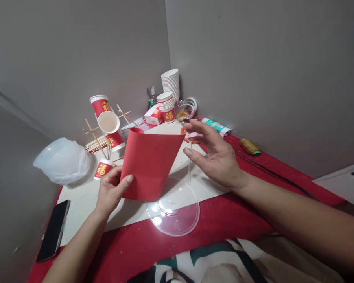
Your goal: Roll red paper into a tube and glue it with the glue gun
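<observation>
My left hand (110, 190) is closed on the lower left edge of a sheet of red paper (153, 165), thumb in front. The sheet is raised above the table and its left side curls back into a loose roll. Off the paper's upper right corner is my right hand (215, 157), with fingers apart and nothing seen in them. An orange loop (183, 131), perhaps a scissors handle, shows behind its fingertips; the rest is mostly hidden. Below the paper, a clear round plastic lid (177, 218) lies flat on the table.
Paper cups joined together (109, 122) stand at the back left, near thin wooden sticks (96, 143). A white plastic bag (66, 161) and a phone (53, 231) are at the left. Stacked cups (170, 84) stand in the corner; a thread spool (250, 147) lies right.
</observation>
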A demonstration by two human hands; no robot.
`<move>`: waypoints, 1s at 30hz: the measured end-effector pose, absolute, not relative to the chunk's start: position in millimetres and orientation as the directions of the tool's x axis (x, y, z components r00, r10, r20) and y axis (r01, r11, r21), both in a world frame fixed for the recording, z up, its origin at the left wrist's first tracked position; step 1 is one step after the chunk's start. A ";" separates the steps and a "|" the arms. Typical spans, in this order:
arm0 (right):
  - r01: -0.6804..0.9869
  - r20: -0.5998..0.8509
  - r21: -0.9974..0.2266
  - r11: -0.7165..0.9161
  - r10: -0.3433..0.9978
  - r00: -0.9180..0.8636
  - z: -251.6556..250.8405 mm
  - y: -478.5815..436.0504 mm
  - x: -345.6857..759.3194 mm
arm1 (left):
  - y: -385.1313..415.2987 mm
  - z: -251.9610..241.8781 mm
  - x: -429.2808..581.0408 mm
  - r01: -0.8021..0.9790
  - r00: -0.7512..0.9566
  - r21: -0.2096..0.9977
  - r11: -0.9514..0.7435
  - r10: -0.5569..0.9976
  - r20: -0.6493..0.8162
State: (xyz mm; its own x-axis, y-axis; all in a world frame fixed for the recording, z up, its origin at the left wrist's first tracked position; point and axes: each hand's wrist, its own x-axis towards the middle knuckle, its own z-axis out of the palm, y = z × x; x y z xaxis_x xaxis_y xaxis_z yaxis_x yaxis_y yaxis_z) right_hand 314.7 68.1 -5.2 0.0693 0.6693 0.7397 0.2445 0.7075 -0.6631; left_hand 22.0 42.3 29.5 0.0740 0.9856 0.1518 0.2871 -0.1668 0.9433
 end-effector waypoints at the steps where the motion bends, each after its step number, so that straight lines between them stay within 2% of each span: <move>1: 0.240 0.742 -0.663 0.709 0.665 0.083 -2.1 66.1 315.9 | 40.5 29.7 21.9 0.319 0.083 0.926 -0.203 0.979 0.186; 4: 0.256 0.735 -0.672 0.695 0.667 0.119 11.0 56.3 319.7 | 35.4 30.6 20.1 0.425 0.096 0.840 -0.337 0.940 0.328; 6: 0.272 0.733 -0.673 0.688 0.669 0.123 22.3 47.5 321.4 | 32.6 32.4 17.8 0.524 0.112 0.720 -0.456 0.874 0.472; 9: 0.237 0.749 -0.657 0.715 0.654 0.103 39.3 36.2 320.4 | 30.4 36.3 13.2 0.659 0.256 0.395 -0.639 0.685 0.682; 12: 0.198 0.756 -0.650 0.734 0.652 0.063 51.2 33.5 315.9 | 31.7 38.0 8.6 0.694 0.467 -0.001 -0.720 0.449 0.762; 13: 0.195 0.746 -0.657 0.728 0.666 0.025 53.5 34.8 314.7 | 32.6 37.7 7.5 0.688 0.516 -0.096 -0.720 0.391 0.762; 15: 0.194 0.697 -0.684 0.703 0.709 -0.109 55.5 39.9 314.0 | 34.7 36.6 6.6 0.676 0.572 -0.195 -0.710 0.339 0.747; 17: 0.199 0.622 -0.708 0.678 0.731 -0.279 54.8 46.3 316.1 | 36.5 35.7 7.0 0.672 0.597 -0.224 -0.706 0.337 0.729; 20: 0.209 0.552 -0.695 0.688 0.697 -0.458 51.6 53.8 322.3 | 38.7 35.7 8.1 0.655 0.634 -0.229 -0.720 0.360 0.684; 24: 0.135 0.516 -0.664 0.736 0.581 -0.629 47.9 57.5 330.8 | 41.5 36.7 8.9 0.637 0.662 -0.146 -0.757 0.441 0.606; 30: 0.094 0.452 -0.685 0.722 0.523 -0.723 43.7 59.2 337.9 | 42.1 40.4 12.4 0.602 0.687 -0.028 -0.798 0.500 0.527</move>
